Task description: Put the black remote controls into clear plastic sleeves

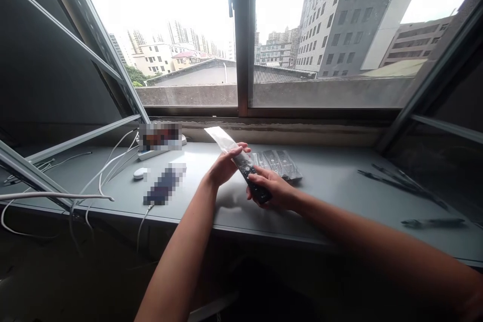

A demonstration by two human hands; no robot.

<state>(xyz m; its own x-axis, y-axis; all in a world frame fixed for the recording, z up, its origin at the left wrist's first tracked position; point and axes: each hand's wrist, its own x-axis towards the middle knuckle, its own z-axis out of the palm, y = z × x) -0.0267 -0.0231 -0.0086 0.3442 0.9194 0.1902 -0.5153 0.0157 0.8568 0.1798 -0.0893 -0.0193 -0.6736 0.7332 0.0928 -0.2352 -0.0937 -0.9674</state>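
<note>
A black remote control is held slantwise above the desk, its upper end inside a whitish, see-through plastic sleeve. My left hand is closed around the sleeved upper part, thumb lying across it. The sleeve's flat end sticks out past my left fingers. My right hand grips the bare lower end, with the thumb on the button side. Just behind my right hand lies a row of several remotes in clear wrapping, partly covered by that hand.
On the left are a power strip with white cables, a round white object and a blurred-out item on a cable. Dark pens and a green-tipped one lie right. Metal shelf posts flank the desk; a window stands behind.
</note>
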